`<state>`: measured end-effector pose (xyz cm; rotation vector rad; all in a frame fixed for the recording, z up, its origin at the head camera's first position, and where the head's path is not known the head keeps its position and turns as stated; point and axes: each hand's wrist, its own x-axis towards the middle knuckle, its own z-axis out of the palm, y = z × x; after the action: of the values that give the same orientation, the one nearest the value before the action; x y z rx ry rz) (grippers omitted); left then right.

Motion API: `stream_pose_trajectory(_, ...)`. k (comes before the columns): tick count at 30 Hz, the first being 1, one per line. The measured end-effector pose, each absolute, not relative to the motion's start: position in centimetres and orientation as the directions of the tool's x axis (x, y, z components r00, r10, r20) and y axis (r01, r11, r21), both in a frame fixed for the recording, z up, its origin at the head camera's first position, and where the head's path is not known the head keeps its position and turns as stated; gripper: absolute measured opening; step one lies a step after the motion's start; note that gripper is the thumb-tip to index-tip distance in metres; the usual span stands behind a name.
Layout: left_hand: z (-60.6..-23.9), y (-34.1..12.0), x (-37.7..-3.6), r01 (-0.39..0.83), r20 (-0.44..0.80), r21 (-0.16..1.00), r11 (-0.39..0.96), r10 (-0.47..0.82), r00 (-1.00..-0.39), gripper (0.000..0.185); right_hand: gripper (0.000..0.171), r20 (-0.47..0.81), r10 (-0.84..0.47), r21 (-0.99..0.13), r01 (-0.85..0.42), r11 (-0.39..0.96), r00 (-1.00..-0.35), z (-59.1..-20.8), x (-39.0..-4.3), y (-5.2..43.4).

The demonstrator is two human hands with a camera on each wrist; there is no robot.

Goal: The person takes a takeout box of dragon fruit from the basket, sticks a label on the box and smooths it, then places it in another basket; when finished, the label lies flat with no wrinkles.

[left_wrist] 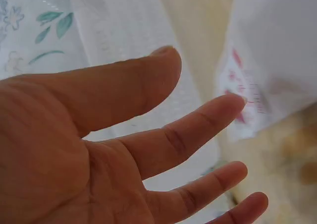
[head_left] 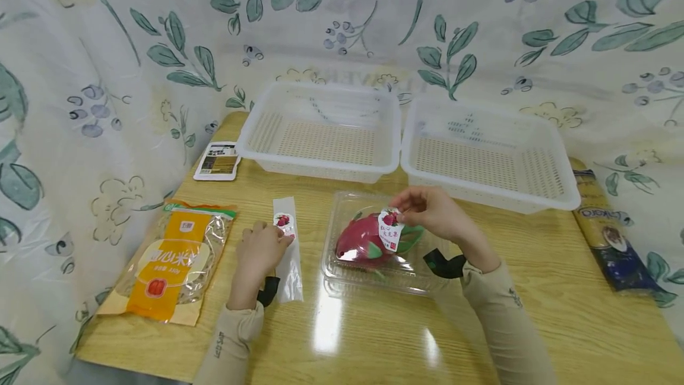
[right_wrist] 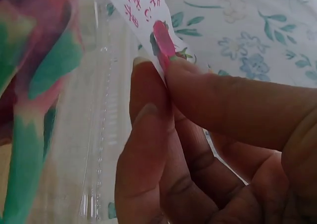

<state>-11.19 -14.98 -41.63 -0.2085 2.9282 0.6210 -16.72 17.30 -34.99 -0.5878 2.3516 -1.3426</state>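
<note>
My right hand pinches a white sticker printed with a red fruit and pink lettering, between thumb and fingertips. The sticker hangs over a clear plastic clamshell box, which has a pink dragon fruit with green scales inside. In the right wrist view the sticker's edge sticks up from the pinch. To the left, a white backing strip with a similar sticker on it lies on the table. My left hand is over this strip, fingers extended; its index fingertip appears at the sticker's edge.
Two white perforated baskets stand along the back. On the left lie an orange-and-clear food bag and a small flat pack. A blue-and-yellow packet lies at the right edge. Floral sheeting hangs behind the table.
</note>
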Motion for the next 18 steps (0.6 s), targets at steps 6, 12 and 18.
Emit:
stream_pose_trajectory(6, -38.3, -12.6, -11.4, 0.034, 0.038, 0.467, 0.883, 0.018, -0.999, 0.033, 0.022, -0.205, -0.543, -0.868, -0.105, 0.485, -0.814, -35.6, -18.0, 17.4)
stream_pose_trajectory(12, -34.2, -8.1, -11.1, 0.408, 0.287, 0.435, 0.803, 0.306, -0.908, 0.028, 0.023, -0.252, -0.544, -0.868, -0.061, 0.492, -0.801, -35.8, -18.9, 17.2)
stream_pose_trajectory(18, -34.4, -4.1, -11.3, 0.650, 0.321, 0.202, 0.733, 0.577, -0.751, 0.032, 0.024, -0.256, -0.551, -0.856, -0.079, 0.511, -0.794, -36.4, -19.5, 17.1)
